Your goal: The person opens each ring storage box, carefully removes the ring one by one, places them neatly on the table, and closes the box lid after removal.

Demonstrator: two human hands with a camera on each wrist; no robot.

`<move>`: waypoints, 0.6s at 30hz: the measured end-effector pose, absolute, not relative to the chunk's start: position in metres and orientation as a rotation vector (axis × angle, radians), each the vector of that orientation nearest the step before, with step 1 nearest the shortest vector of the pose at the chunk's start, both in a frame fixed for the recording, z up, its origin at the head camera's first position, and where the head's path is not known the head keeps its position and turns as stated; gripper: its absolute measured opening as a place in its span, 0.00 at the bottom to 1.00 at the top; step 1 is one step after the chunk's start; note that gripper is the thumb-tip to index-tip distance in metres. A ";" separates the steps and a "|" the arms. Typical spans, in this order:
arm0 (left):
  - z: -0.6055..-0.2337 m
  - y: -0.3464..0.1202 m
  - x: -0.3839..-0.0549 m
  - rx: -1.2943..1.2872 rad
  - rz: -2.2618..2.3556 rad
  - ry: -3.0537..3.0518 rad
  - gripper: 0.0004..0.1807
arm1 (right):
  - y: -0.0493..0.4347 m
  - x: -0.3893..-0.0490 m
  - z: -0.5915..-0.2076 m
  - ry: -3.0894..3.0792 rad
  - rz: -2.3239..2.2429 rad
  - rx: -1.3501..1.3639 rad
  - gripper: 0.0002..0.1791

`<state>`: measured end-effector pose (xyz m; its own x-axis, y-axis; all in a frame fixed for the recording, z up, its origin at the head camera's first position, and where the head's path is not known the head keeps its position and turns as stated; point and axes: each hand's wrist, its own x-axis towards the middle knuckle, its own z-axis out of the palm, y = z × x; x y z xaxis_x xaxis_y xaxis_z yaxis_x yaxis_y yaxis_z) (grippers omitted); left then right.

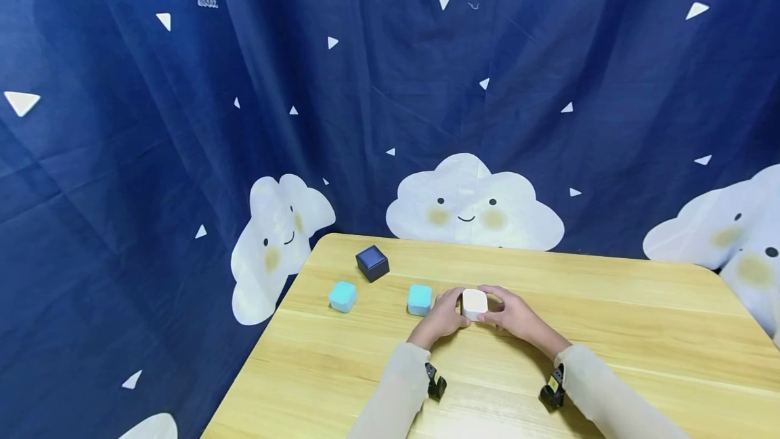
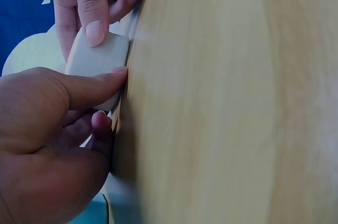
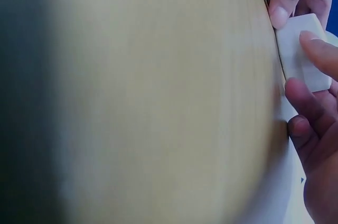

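Note:
A white block with rounded edges (image 1: 474, 304) sits on the wooden table between both hands in the head view. My left hand (image 1: 443, 318) grips its left side, thumb at the front near the tabletop, as the left wrist view shows. From the right, my right hand (image 1: 514, 318) pinches the same block, its thumb on the near face and the other fingers behind. The block's face (image 3: 298, 49) appears between the two thumbs in the right wrist view. Just left of my left hand stands a light blue block (image 1: 420, 299).
Another light blue block (image 1: 343, 297) lies farther left on the table (image 1: 329, 371). Behind it is a dark navy block (image 1: 372, 263), turned at an angle. A navy curtain with clouds (image 1: 420, 120) hangs behind the table's far edge.

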<state>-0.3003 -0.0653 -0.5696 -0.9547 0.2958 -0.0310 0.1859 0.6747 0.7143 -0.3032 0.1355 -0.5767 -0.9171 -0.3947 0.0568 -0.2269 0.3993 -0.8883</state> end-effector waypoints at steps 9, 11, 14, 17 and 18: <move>-0.569 -0.065 -0.299 0.360 1.184 2.726 0.35 | 0.136 -0.304 -0.578 2.511 -1.529 -0.526 0.34; -0.569 -0.064 -0.299 0.353 1.185 2.735 0.35 | 0.137 -0.305 -0.578 2.518 -1.526 -0.532 0.34; -0.569 -0.063 -0.299 0.337 1.178 2.751 0.35 | 0.138 -0.308 -0.577 2.526 -1.513 -0.533 0.34; -0.568 -0.063 -0.299 0.328 1.177 2.753 0.35 | 0.141 -0.310 -0.577 2.556 -1.471 -0.524 0.33; -0.568 -0.063 -0.299 0.325 1.180 2.751 0.36 | 0.142 -0.311 -0.576 2.573 -1.455 -0.523 0.33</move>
<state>-0.2987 -0.0633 -0.5678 -0.9683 0.2472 -0.0349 0.1451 0.6711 0.7271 -0.3111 0.1417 -0.5764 -0.9299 -0.3646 0.0486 -0.2294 0.4717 -0.8514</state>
